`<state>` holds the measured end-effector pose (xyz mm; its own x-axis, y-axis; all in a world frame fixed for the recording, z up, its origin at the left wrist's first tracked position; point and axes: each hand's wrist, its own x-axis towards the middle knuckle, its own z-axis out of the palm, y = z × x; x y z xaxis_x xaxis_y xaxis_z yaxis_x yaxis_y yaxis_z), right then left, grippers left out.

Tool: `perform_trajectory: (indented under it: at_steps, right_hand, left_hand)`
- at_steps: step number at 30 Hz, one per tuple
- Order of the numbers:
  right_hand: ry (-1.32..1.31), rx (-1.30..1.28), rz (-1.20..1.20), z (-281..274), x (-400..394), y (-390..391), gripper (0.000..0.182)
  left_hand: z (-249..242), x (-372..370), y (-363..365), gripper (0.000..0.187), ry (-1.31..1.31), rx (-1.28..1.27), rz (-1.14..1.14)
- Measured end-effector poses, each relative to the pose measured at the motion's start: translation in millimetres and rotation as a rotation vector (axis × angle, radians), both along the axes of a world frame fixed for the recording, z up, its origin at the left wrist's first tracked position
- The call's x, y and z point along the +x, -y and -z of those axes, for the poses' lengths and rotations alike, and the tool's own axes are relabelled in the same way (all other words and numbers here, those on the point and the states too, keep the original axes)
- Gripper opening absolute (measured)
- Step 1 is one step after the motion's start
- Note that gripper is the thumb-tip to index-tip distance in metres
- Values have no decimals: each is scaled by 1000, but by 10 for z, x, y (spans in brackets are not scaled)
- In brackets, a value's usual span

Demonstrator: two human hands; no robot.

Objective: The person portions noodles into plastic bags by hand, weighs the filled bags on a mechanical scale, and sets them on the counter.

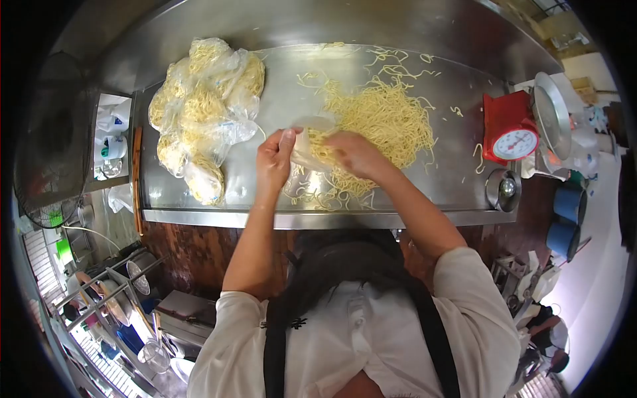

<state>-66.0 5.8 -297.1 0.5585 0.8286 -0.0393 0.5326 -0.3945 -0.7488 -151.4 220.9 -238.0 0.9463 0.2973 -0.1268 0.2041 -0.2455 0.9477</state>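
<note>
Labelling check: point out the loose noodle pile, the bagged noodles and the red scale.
loose noodle pile (pixel 388 116), head view, middle of the heap.
bagged noodles (pixel 202 106), head view, middle of the bag stack.
red scale (pixel 515 142), head view, on the dial face.

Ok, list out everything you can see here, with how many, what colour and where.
steel counter: one, silver, across the middle
loose noodles: one pile, pale yellow, on the counter right of centre
bagged noodles: one heap of clear bags, yellow inside, on the counter's left side
clear plastic bag: one, see-through, between the two hands
kitchen scale: one, red with a white dial, right end of the counter
blue pots: two, blue, lower right beyond the counter
left hand: one, fingers pinching the bag's edge
right hand: one, gripping noodles at the bag's mouth
</note>
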Motion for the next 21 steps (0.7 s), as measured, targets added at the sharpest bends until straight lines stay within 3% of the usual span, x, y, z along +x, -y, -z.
perform_trajectory:
  at_steps: [1, 3, 5, 6, 7, 8, 10, 12, 15, 16, 19, 20, 21]
  right_hand:
    - [146, -111, 135, 17, -41, 66, 49]
    - [441, -334, 398, 74, -197, 161, 51]
    - [455, -307, 231, 391, -184, 118, 51]
    - [455, -291, 143, 503, -167, 92, 52]
    - [228, -403, 125, 372, -54, 91, 54]
    - [2, -511, 107, 87, 122, 104, 57]
    - [-59, -535, 184, -39, 132, 146, 61]
    - [274, -367, 344, 50, -172, 216, 65]
    - [363, -193, 232, -130, -392, -153, 75]
    - [542, -148, 257, -49, -363, -253, 57]
    - [-290, 49, 207, 261, 19, -288, 29]
    - [-141, 255, 379, 347, 70, -272, 23]
    - [-131, 236, 427, 421, 189, -211, 24]
  left_hand:
    - [33, 27, -149, 45, -45, 354, 195]
    - [238, 119, 40, 59, 204, 566, 355]
    - [343, 221, 404, 82, 86, 624, 582]
    - [651, 211, 466, 76, 83, 762, 622]
    - [995, 208, 474, 69, 78, 902, 657]
    - [1098, 226, 429, 62, 77, 865, 581]
    - [1187, 250, 282, 48, 83, 789, 441]
    - [824, 208, 142, 38, -4, 637, 476]
    - [249, 121, 130, 29, -55, 500, 474]
    - [83, 95, 184, 28, -77, 493, 472]
    - [-178, -73, 168, 26, -106, 492, 456]
    - [-234, -146, 115, 27, -97, 481, 447]
    - [-289, -198, 77, 27, -84, 468, 440]
